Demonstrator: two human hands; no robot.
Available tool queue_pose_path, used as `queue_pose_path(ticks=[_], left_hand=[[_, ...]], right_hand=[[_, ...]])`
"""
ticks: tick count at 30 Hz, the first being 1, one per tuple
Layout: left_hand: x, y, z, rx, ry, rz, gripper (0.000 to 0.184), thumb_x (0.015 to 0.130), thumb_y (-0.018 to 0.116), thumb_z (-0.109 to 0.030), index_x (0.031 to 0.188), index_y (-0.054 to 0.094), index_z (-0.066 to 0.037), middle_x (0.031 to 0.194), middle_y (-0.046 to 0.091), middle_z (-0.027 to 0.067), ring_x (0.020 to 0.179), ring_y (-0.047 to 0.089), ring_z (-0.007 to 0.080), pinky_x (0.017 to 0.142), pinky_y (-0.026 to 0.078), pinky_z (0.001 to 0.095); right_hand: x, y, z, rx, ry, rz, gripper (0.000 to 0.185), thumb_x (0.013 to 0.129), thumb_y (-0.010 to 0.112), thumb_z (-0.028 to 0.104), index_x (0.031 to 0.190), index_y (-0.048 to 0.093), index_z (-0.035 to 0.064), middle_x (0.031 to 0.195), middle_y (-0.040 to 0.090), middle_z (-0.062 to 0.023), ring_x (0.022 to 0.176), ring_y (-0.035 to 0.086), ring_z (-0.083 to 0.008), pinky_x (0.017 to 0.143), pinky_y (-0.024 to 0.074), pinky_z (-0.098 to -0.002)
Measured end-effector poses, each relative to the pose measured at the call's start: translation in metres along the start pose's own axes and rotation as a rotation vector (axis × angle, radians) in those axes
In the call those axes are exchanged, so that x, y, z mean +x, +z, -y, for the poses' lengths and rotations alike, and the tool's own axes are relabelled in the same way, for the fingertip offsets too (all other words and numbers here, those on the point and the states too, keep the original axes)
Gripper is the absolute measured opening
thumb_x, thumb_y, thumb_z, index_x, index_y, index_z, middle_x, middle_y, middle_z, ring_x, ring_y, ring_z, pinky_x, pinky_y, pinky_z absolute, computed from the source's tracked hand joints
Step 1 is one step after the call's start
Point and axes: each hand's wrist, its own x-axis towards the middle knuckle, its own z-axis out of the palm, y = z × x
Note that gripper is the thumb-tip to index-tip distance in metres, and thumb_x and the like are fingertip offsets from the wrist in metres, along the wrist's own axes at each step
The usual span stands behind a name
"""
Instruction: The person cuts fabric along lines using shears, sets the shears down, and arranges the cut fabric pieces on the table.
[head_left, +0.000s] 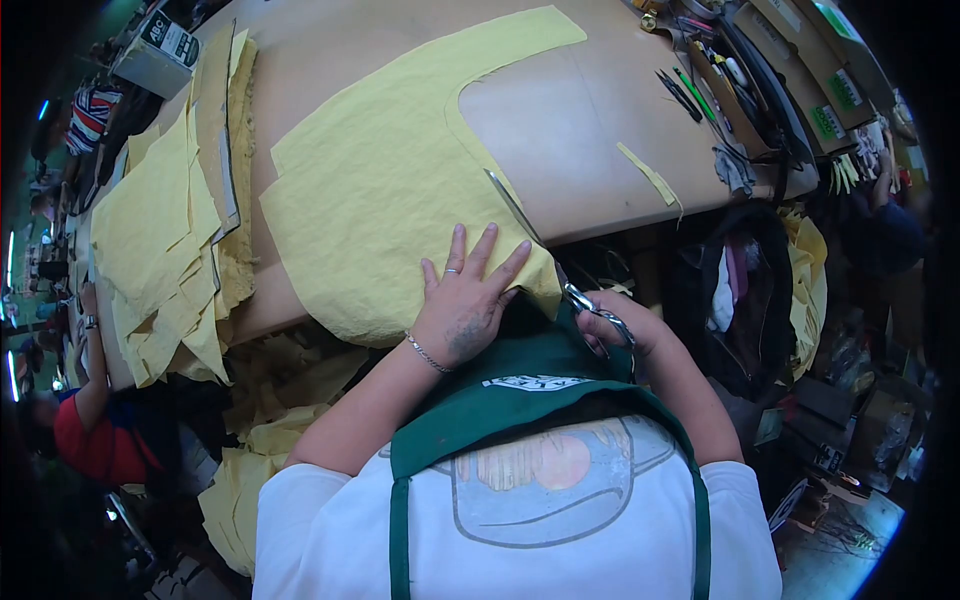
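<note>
Fabric cutting in hand. Yellow fabric piece [370, 190] lies flat on the worktable [580, 140]: its curved arm reaches toward the far edge, its lower end overhangs the near edge in front of the person.

Left hand [465, 305]: palm down on the fabric, fingers spread apart, grasping nothing; apparently steadying the cloth beside the cut.

Right hand [612, 308]: closed around the handles of the metal shears [575, 296], just off the near edge. One blade lies across the fabric, tip pointing up along the inner curve, near a faint line [452, 127]. Whether the second blade is underneath cannot be told.

Step, as judged: trimming the margin of the inner curve. Continuing the cut would call for keeping the blades on that line, turning with the bend, and the left fingertips clear of the steel.

Also on the worktable: overlapping yellow pieces [160, 230] along the left edge, some hanging over; a narrow yellow offcut [648, 174] near the right end; a green pen [697, 94] toward the far right corner.
</note>
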Motion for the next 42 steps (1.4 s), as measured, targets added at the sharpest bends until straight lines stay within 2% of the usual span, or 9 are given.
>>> queue_pose_path(ticks=[20, 23, 26, 29, 34, 37, 40, 41, 42], left_hand=[[-0.002, 0.001, -0.001, -0.020, 0.000, 0.004, 0.048, 0.086, 0.044, -0.023, 0.131, 0.029, -0.029, 0.138, 0.021, 0.0124, 0.125, 0.017, 0.0431, 0.085, 0.024, 0.0683], [-0.002, -0.001, -0.002, -0.029, -0.003, 0.009, 0.048, 0.086, 0.044, -0.022, 0.131, 0.029, -0.029, 0.138, 0.021, 0.0124, 0.126, 0.016, 0.0429, 0.085, 0.023, 0.0684], [-0.001, 0.000, -0.002, -0.033, -0.005, 0.013, 0.048, 0.086, 0.044, -0.022, 0.131, 0.029, -0.029, 0.138, 0.021, 0.0123, 0.126, 0.015, 0.0427, 0.086, 0.023, 0.0686], [-0.001, 0.000, -0.002, -0.032, -0.006, 0.013, 0.048, 0.086, 0.044, -0.022, 0.131, 0.029, -0.030, 0.138, 0.021, 0.0122, 0.126, 0.015, 0.0425, 0.086, 0.022, 0.0686], [-0.001, 0.001, -0.001, -0.026, -0.008, 0.014, 0.048, 0.086, 0.044, -0.024, 0.131, 0.029, -0.030, 0.138, 0.020, 0.0120, 0.126, 0.016, 0.0422, 0.086, 0.022, 0.0686], [-0.002, -0.003, -0.002, -0.029, -0.006, 0.030, 0.047, 0.086, 0.044, -0.026, 0.131, 0.030, -0.026, 0.138, 0.020, 0.0115, 0.126, 0.017, 0.0415, 0.088, 0.023, 0.0668], [-0.011, -0.046, 0.002, -0.023, 0.114, 0.108, 0.048, 0.086, 0.044, -0.030, 0.130, 0.030, -0.021, 0.137, 0.023, 0.0121, 0.126, 0.018, 0.0385, 0.089, 0.025, 0.0640], [-0.019, -0.079, -0.003, -0.042, 0.203, 0.120, 0.048, 0.086, 0.044, -0.029, 0.130, 0.031, -0.017, 0.135, 0.028, 0.0122, 0.125, 0.023, 0.0356, 0.091, 0.028, 0.0601], [-0.029, -0.122, -0.017, -0.156, 0.239, 0.102, 0.045, 0.083, 0.050, -0.021, 0.126, 0.039, -0.017, 0.130, 0.038, 0.0102, 0.122, 0.032, 0.0339, 0.094, 0.026, 0.0575]], right_hand=[[-0.004, 0.010, 0.002, 0.023, 0.015, -0.102, 0.065, 0.062, 0.055, 0.070, 0.073, 0.049, 0.0058, 0.055, 0.048, -0.0015, 0.046, 0.050, -0.0103, 0.044, 0.0422, -0.0225], [-0.007, 0.014, 0.003, 0.028, 0.015, -0.141, 0.068, 0.059, 0.055, 0.073, 0.071, 0.047, 0.0071, 0.052, 0.045, 0.0018, 0.045, 0.046, -0.0070, 0.040, 0.0367, -0.0197], [-0.010, 0.016, 0.005, 0.024, 0.025, -0.160, 0.065, 0.060, 0.055, 0.071, 0.068, 0.047, 0.0077, 0.050, 0.044, 0.0027, 0.042, 0.046, -0.0068, 0.039, 0.0354, -0.0194], [-0.011, 0.013, -0.001, 0.005, 0.036, -0.146, 0.058, 0.066, 0.058, 0.063, 0.070, 0.050, 0.0057, 0.052, 0.047, -0.0001, 0.043, 0.048, -0.0096, 0.041, 0.0400, -0.0224], [-0.014, 0.016, 0.001, 0.000, 0.075, -0.180, 0.057, 0.066, 0.060, 0.062, 0.067, 0.050, 0.0056, 0.051, 0.046, 0.0006, 0.042, 0.047, -0.0088, 0.040, 0.0394, -0.0224], [-0.014, 0.017, 0.000, -0.011, 0.098, -0.199, 0.056, 0.066, 0.061, 0.060, 0.065, 0.050, 0.0057, 0.051, 0.045, 0.0009, 0.042, 0.047, -0.0083, 0.040, 0.0389, -0.0220], [-0.015, 0.017, 0.001, -0.002, 0.099, -0.209, 0.053, 0.067, 0.062, 0.057, 0.066, 0.050, 0.0059, 0.050, 0.045, 0.0011, 0.042, 0.046, -0.0081, 0.040, 0.0380, -0.0217], [-0.016, 0.017, 0.001, 0.005, 0.101, -0.210, 0.052, 0.068, 0.062, 0.056, 0.066, 0.050, 0.0060, 0.050, 0.045, 0.0011, 0.042, 0.046, -0.0081, 0.040, 0.0377, -0.0216], [-0.014, 0.017, -0.005, 0.031, 0.090, -0.212, 0.051, 0.069, 0.062, 0.055, 0.067, 0.051, 0.0060, 0.050, 0.045, 0.0010, 0.042, 0.046, -0.0080, 0.039, 0.0374, -0.0217]])
